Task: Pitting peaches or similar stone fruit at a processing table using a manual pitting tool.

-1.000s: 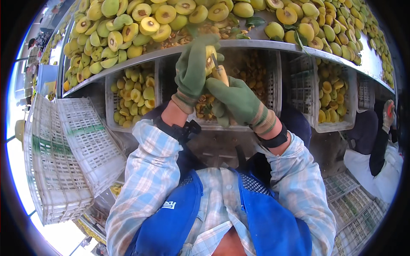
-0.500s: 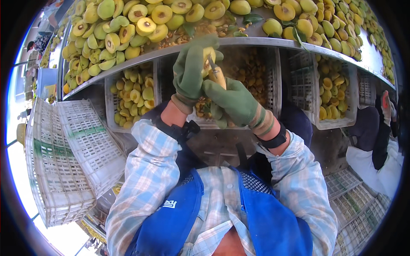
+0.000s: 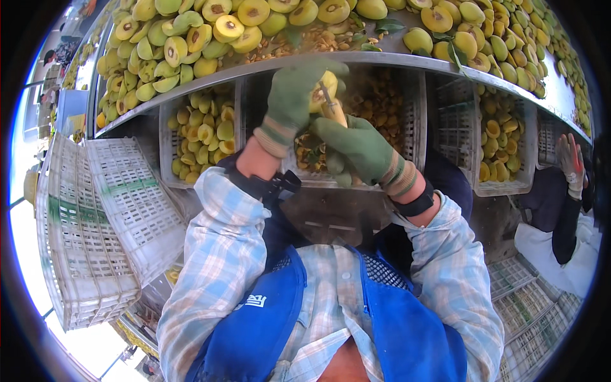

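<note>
Head view: 1 fruit (image 3: 323, 89) and 1 knife (image 3: 335, 113) in hand, 2 gloved hands, 3 crates of cut pieces below the table: left crate (image 3: 167, 143), middle crate (image 3: 417, 121), right crate (image 3: 506, 190); at least 2 pale crates (image 3: 137, 197) tilted at far left, more crates (image 3: 522, 293) at near right, exact number unclear. At least 2 leaves (image 3: 389, 25) on the table; halves (image 3: 175, 51) there too many to count. Left hand (image 3: 294, 95) raised, fingers curled round the fruit, gripping it just on the near side of the table edge, above the middle crate. Right hand (image 3: 359, 149) lower and to the right, closed on the knife's wooden handle, blade at the fruit; exact contact blurred. Forearms come in from the near side and converge. Table (image 3: 393, 44) is metal, heaped left and right, small bits between. Co-worker's hand (image 3: 571, 162) at far right, fingers extended, reddish mark on glove. Bright background on left.
</note>
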`<move>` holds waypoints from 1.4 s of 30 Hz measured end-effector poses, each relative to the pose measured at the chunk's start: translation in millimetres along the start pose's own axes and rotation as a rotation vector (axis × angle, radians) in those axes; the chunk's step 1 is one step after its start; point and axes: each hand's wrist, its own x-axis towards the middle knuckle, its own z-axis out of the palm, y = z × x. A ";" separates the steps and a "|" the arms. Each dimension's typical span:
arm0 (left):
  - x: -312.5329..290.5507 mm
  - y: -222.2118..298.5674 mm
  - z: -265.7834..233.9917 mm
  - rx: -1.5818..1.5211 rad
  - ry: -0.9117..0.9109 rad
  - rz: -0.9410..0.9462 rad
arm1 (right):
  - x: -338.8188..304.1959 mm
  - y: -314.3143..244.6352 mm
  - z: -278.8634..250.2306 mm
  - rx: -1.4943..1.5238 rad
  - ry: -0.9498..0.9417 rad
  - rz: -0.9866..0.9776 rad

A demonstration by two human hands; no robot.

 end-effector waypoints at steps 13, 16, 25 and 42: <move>0.7 -9.3 5.1 -0.042 0.066 0.033 | -0.4 8.2 -6.7 -0.086 0.021 0.007; -0.1 -10.1 2.9 -0.041 0.019 0.004 | -0.1 9.4 -7.8 -0.120 0.000 0.042; -0.2 -8.5 -4.6 -0.150 -0.159 -0.102 | -2.7 9.1 -4.5 -0.116 0.004 0.086; -6.5 -3.5 22.5 -0.088 -0.035 0.075 | -7.7 16.2 -12.2 0.593 -0.322 0.037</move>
